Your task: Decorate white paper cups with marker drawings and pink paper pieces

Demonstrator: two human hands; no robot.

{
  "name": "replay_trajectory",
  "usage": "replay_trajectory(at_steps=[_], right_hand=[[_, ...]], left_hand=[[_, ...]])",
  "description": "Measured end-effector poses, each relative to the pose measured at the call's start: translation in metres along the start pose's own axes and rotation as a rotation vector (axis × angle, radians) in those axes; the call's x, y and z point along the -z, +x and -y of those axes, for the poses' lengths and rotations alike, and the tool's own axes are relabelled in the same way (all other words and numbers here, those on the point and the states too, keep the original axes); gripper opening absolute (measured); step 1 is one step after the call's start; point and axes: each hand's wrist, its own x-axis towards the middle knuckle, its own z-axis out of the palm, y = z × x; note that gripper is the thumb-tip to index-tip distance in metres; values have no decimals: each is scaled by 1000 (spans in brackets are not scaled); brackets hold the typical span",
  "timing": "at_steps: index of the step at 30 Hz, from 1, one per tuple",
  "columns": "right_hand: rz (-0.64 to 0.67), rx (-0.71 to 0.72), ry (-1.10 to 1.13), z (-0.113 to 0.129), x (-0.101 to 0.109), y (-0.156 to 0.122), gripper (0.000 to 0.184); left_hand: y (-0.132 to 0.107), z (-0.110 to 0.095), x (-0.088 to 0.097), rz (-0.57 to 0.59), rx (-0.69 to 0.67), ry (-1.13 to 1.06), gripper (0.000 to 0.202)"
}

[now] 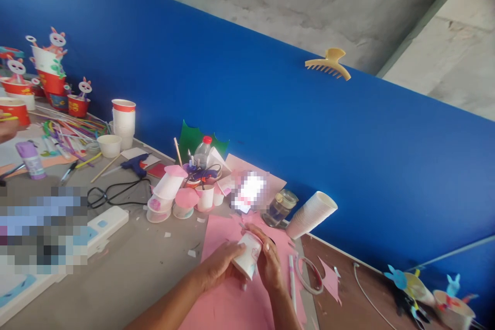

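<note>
No text is reading legibly. The purple tube (34, 166) is bearing print too blurred to decipher. The small red cup (78, 106) is showing yellow marks, likewise illegible.

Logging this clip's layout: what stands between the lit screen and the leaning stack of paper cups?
A clear jar stands between the lit screen and the stack, in the head view.

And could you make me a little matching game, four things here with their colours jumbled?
Things:
1. Held cup
2. Hair clip
3. Glue gun
4. Bottle cap

Colours:
A. Dark blue
B. Red
C. White with a pink drawing
D. Yellow

Pairs: 1-C, 2-D, 3-A, 4-B
</note>
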Motion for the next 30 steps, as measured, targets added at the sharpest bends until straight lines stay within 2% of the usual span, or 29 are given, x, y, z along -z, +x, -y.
replay_trajectory(at_steps=[9,11,13,16,19,26,30], right_hand=[[8,34,-53,-9,4,-4,31],[13,15,-11,-10,3,-2,34],[-47,8,106,-10,2,1,43],[-185,11,314,-13,3,6,52],[-219,10,357,-18,3,6,52],[-202,-14,224,-28,-9,-10,51],[-155,-18,206,-32,-16,-16,59]], left_hand=[[2,1,2,-26,6,-10,35],[3,1,3,-44,3,-26,37],[4,0,4,-72,-5,-32,38],[6,-2,10,-177,-4,-106,38],[9,-3,15,-274,4,-214,35],[10,-2,11,-252,-2,-305,36],[11,-2,9,-227,4,-334,37]])
